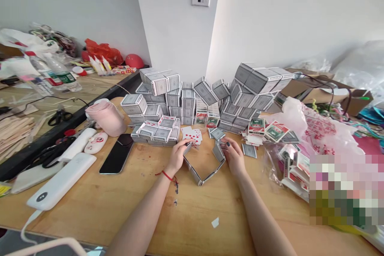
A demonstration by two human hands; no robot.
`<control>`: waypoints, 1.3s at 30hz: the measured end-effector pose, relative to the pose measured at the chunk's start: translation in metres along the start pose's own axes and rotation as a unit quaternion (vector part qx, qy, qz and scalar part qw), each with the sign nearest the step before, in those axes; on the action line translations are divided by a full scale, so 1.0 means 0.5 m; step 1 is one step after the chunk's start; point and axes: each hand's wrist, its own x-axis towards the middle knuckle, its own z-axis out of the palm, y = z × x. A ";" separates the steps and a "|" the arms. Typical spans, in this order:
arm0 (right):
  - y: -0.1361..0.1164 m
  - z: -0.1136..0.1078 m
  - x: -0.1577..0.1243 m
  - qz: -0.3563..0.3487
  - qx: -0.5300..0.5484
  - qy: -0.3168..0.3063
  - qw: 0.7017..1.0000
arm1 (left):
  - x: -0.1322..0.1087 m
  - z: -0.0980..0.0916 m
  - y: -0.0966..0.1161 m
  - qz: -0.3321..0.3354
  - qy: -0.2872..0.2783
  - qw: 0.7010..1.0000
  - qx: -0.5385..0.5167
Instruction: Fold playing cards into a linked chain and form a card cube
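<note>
A jointed strip of folded playing cards point(197, 175) stands bent into an open V on the table. My left hand point(179, 156) pinches its left end between thumb and fingers. At the right end, my right hand point(234, 157) has its fingers on the folded cards, palm partly turned away. Loose playing cards point(191, 136), some face up with red diamonds, lie just beyond the strip. Behind them rise blocks built from folded grey-backed cards, a left stack point(157, 128) and a right stack point(255, 84). A single face-down card point(249, 150) lies right of my right hand.
At left are a black phone point(117, 156), a white power bank point(61, 182), a pink roll point(106, 118) and scissors point(60, 117). Card boxes point(276, 131) and a plastic bag point(324, 128) sit at right. A paper scrap point(215, 222) lies near the front.
</note>
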 end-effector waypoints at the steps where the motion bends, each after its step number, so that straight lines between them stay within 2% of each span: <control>1: 0.005 0.007 -0.004 -0.014 -0.015 0.006 1.000 | 0.000 -0.001 0.001 0.005 -0.007 1.000 0.003; 5: 0.016 0.035 -0.024 -0.030 -0.093 0.003 0.995 | -0.001 0.001 0.002 0.017 -0.006 1.000 -0.011; 10: 0.011 0.058 -0.034 0.003 -0.129 -0.079 0.988 | -0.003 0.003 0.000 0.018 -0.016 1.000 -0.012; 16: 0.004 0.053 -0.039 0.016 -0.119 -0.096 0.988 | -0.007 -0.002 0.006 0.011 -0.049 0.999 -0.015; 22: -0.001 0.044 -0.045 0.000 -0.119 -0.101 0.988 | -0.004 -0.007 0.014 -0.001 -0.097 0.995 -0.005; 28: -0.007 0.040 -0.044 0.037 -0.120 -0.114 0.985 | -0.001 -0.007 0.016 -0.050 -0.078 0.995 0.021; 31: 0.002 0.035 -0.040 0.035 -0.085 -0.079 0.993 | 0.001 -0.008 0.017 -0.069 -0.064 0.995 0.028; 34: 0.019 0.025 -0.025 0.011 -0.105 0.028 0.994 | 0.003 -0.009 0.019 -0.081 -0.055 0.995 0.029; 35: 0.026 0.021 -0.018 -0.016 -0.152 0.096 0.984 | 0.003 -0.010 0.019 -0.084 -0.057 0.995 0.025; 37: 0.037 0.011 0.001 -0.073 -0.276 0.203 0.937 | 0.001 -0.011 0.020 -0.089 -0.063 0.994 0.014; 39: 0.043 0.003 0.021 -0.103 -0.378 0.227 0.892 | -0.002 -0.012 0.020 -0.089 -0.069 0.994 0.007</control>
